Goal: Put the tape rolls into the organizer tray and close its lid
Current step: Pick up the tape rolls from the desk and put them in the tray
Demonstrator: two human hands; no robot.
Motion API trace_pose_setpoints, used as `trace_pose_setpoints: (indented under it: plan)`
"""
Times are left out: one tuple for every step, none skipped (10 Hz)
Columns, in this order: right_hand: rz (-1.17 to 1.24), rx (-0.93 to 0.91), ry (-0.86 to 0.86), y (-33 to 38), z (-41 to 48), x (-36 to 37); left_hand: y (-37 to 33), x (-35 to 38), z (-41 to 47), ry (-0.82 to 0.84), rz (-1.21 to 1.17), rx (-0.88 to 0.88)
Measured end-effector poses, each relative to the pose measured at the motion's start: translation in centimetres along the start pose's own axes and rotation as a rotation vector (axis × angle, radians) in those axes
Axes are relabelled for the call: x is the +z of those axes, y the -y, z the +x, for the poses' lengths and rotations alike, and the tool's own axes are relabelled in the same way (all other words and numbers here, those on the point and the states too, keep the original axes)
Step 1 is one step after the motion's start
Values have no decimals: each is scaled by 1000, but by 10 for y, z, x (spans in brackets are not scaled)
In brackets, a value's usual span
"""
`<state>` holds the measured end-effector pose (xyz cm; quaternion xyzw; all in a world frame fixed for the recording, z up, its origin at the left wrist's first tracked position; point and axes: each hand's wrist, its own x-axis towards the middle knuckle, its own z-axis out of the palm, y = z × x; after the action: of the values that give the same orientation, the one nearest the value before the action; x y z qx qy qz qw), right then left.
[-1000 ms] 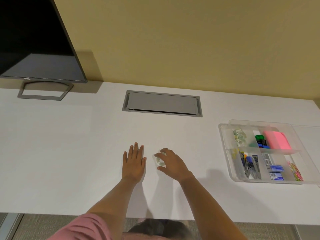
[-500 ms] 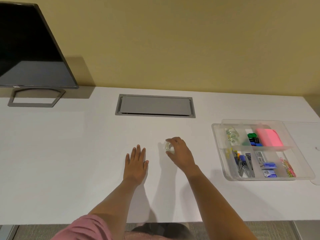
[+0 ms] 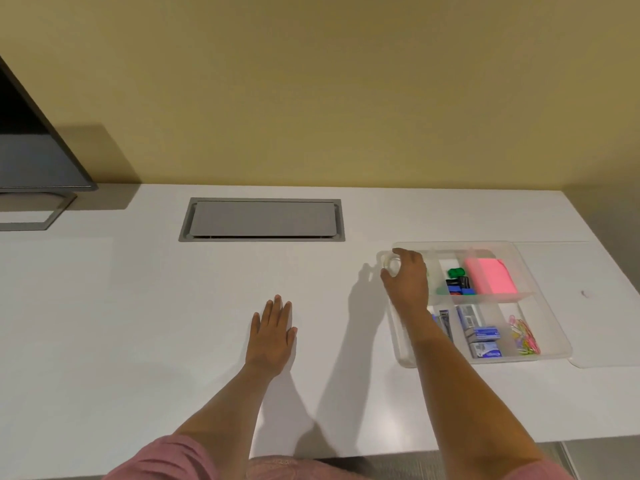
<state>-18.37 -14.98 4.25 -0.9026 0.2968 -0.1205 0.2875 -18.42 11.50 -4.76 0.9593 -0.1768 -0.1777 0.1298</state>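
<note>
A: Right hand (image 3: 405,275)?
B: Currently gripping a clear tape roll (image 3: 392,264), over the organizer tray (image 3: 485,358)'s rear-left corner.
A: Left hand (image 3: 273,332)?
B: Flat on the table (image 3: 138,323), fingers spread, grasping nothing. Tray lid (image 3: 595,306) lies open, right of the tray.

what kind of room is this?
Likely an office workstation: a white desk with a grey flush cable hatch, a dark flat monitor on a stand, and a clear plastic organizer tray of stationery.
</note>
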Motion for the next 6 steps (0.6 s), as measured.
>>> trace_pose_setpoints:
  plan:
    - [-21,51,8,-26,17,-19,-28,5,7,2,-15,7]
    - [-52,40,53,-42,27,-28,-49,9,12,-3,-33,12]
    - [-88,26,118,-60,37,-31,-74,14,19,-4,-26,3]
    - [-91,20,153,-67,42,-31,-87,17,21,1,-15,-8]
    - [-116,-9,212,-73,48,-30,-101,20,22,-2,-11,-33]
    - [-146,-39,239,-76,52,-29,-106,22,22,-8,-20,-53]
